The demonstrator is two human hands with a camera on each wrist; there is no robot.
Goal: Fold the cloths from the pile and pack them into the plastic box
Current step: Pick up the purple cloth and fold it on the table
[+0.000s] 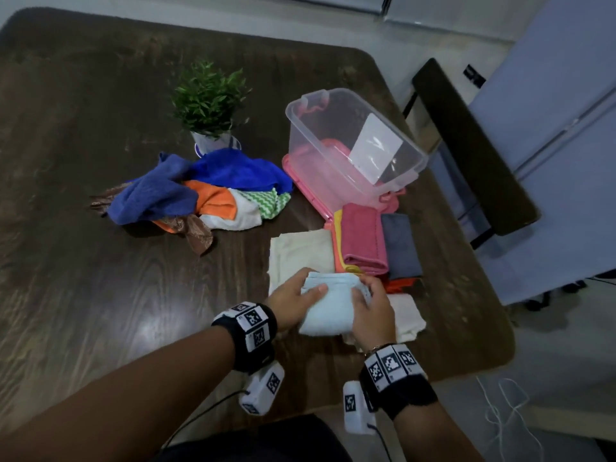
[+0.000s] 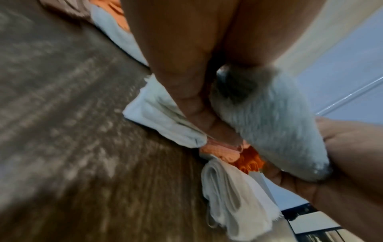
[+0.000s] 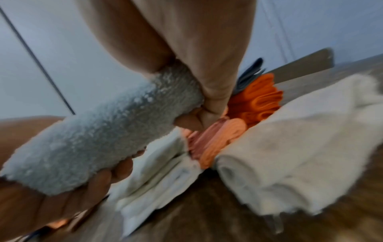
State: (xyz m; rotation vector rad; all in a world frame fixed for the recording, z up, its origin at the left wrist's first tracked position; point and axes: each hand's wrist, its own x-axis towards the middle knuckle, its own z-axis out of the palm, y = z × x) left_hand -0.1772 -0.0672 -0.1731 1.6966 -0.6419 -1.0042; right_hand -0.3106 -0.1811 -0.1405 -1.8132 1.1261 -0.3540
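Observation:
A folded light blue cloth point(image 1: 330, 305) point(image 2: 275, 127) point(image 3: 99, 139) is held just above the table near its front edge. My left hand point(image 1: 293, 301) grips its left side, thumb on top and fingers beneath. My right hand point(image 1: 370, 311) grips its right side the same way. Under it lie a folded cream cloth point(image 1: 300, 255) and a folded white cloth point(image 1: 406, 315). A pile of unfolded cloths point(image 1: 200, 191), blue, orange, green-striped, white and brown, lies at mid-table. The clear plastic box point(image 1: 350, 141) stands tilted on its pink lid point(image 1: 306, 181).
Folded pink point(image 1: 361, 241), grey point(image 1: 400, 245), yellow and orange cloths lie side by side in front of the box. A small potted plant point(image 1: 210, 105) stands behind the pile. A dark chair point(image 1: 473, 145) stands off the table's right edge. Bare dark wood point(image 1: 100, 295) spreads to the left.

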